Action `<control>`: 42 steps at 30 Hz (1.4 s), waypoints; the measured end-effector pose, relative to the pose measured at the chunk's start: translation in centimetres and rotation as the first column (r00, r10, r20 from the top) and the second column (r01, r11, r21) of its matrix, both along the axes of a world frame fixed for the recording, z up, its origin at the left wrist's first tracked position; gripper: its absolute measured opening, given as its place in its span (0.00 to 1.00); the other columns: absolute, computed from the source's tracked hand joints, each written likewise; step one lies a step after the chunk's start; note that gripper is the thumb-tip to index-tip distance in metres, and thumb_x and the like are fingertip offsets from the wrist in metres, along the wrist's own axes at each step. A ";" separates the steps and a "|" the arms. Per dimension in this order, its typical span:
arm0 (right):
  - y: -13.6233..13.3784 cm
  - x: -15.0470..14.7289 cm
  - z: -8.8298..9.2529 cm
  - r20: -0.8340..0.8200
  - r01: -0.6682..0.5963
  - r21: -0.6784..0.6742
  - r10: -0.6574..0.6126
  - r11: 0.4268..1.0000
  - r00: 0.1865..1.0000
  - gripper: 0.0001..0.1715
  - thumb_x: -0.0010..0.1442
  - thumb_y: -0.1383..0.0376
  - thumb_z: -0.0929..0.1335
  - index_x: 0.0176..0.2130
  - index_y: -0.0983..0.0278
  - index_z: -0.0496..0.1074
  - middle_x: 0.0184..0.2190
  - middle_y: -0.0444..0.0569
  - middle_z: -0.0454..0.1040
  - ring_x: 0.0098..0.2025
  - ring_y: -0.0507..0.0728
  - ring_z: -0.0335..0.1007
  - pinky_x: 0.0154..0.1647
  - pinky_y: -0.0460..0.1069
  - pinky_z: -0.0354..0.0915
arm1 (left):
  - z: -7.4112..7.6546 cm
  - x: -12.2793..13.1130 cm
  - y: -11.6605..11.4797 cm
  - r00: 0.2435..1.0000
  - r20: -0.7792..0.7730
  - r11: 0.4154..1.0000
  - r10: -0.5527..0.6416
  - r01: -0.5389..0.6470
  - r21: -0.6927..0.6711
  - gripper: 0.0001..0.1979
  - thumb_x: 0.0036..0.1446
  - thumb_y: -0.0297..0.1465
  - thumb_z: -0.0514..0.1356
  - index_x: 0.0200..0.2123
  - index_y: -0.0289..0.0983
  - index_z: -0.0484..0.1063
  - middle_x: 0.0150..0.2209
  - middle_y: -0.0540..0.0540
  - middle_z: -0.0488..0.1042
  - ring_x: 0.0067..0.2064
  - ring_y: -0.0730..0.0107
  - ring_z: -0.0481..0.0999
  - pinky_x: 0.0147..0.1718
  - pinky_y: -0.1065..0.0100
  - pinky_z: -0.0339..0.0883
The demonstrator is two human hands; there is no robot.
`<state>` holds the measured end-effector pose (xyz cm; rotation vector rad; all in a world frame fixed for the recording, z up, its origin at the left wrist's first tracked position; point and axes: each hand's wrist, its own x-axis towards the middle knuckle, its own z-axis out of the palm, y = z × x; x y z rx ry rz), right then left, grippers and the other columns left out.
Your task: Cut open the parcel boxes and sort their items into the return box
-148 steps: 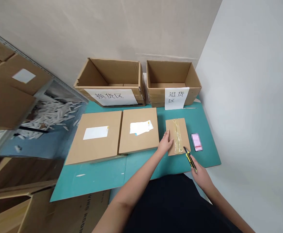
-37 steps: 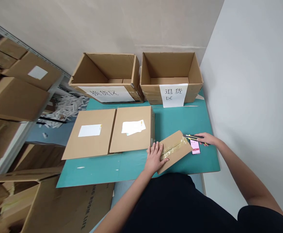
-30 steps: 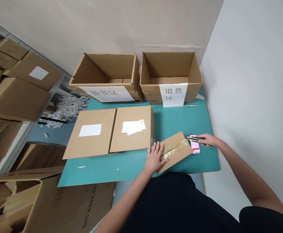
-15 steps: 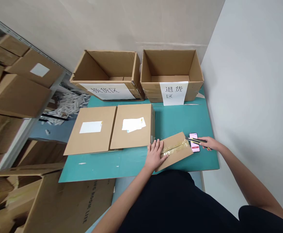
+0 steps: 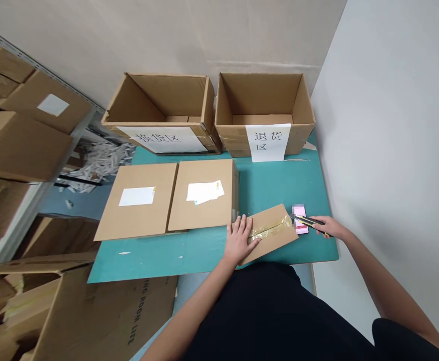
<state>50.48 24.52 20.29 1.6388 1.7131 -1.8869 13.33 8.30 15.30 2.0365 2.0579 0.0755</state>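
My left hand [image 5: 239, 239] lies flat with spread fingers on the left end of a small cardboard box [image 5: 275, 245]. Shiny clear tape [image 5: 270, 229] runs along the top of this box, which sits at an angle near the table's front edge. My right hand [image 5: 327, 227] is closed around a black and yellow utility knife [image 5: 311, 220]. Its tip points left, close to the box's right end; whether it touches the tape I cannot tell. Beneath the knife lies a phone [image 5: 302, 228] with a lit pink and white screen, partly covered by it.
Two larger closed boxes with white labels [image 5: 135, 200] [image 5: 204, 193] stand left on the green table [image 5: 148, 255]. Behind them are two open cartons [image 5: 159, 131] [image 5: 232, 135] with paper signs. Shelved boxes [image 5: 20, 145] and a big carton [image 5: 122, 311] stand at left; a wall [image 5: 388, 125] bounds the right.
The knife and my right hand have shifted slightly right, away from the box's end. My left hand stays on the box. The whole view has shifted a little.
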 end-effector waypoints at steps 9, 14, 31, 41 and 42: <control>-0.7 0.0 0.4 0.045 -0.015 0.003 0.015 1.000 0.999 0.34 0.61 0.57 0.70 0.64 0.58 0.68 0.24 0.40 0.71 0.18 0.48 0.62 0.15 0.42 0.57 | 0.1 -0.2 0.0 1.000 0.028 0.999 -0.009 0.008 0.048 0.40 0.62 0.51 0.56 0.70 0.37 0.56 0.71 0.35 0.55 0.72 0.45 0.52 0.69 0.43 0.37; -0.4 -0.4 0.8 0.056 -0.024 0.037 0.021 0.999 0.998 0.32 0.61 0.57 0.69 0.63 0.58 0.69 0.24 0.40 0.71 0.18 0.48 0.61 0.16 0.42 0.56 | 0.1 -0.1 0.0 0.999 0.037 0.999 -0.005 0.004 0.035 0.39 0.62 0.51 0.56 0.70 0.38 0.56 0.71 0.35 0.54 0.72 0.45 0.52 0.68 0.43 0.38; -1.6 0.2 0.5 0.110 -0.020 0.018 0.018 1.000 0.994 0.33 0.63 0.59 0.68 0.66 0.59 0.66 0.24 0.39 0.70 0.18 0.47 0.61 0.16 0.42 0.56 | 0.0 -0.1 0.2 0.999 0.035 0.999 -0.003 0.002 0.034 0.40 0.61 0.50 0.58 0.70 0.37 0.56 0.71 0.34 0.54 0.72 0.43 0.52 0.68 0.41 0.39; -3.3 0.5 -0.4 0.087 0.063 0.042 -0.067 0.997 0.994 0.32 0.64 0.57 0.67 0.65 0.58 0.67 0.26 0.40 0.72 0.19 0.47 0.62 0.16 0.42 0.58 | -0.2 0.7 -1.7 0.981 0.105 0.969 -0.161 0.138 0.204 0.29 0.63 0.48 0.58 0.61 0.39 0.69 0.67 0.36 0.64 0.69 0.45 0.59 0.69 0.42 0.42; -3.3 0.4 -0.3 0.083 0.060 0.042 -0.064 0.997 0.994 0.32 0.63 0.57 0.67 0.65 0.58 0.67 0.26 0.40 0.72 0.18 0.47 0.62 0.16 0.42 0.58 | -0.1 0.9 -1.9 0.976 0.111 0.967 -0.187 0.163 0.197 0.30 0.61 0.50 0.59 0.61 0.39 0.69 0.66 0.36 0.65 0.69 0.45 0.59 0.69 0.41 0.42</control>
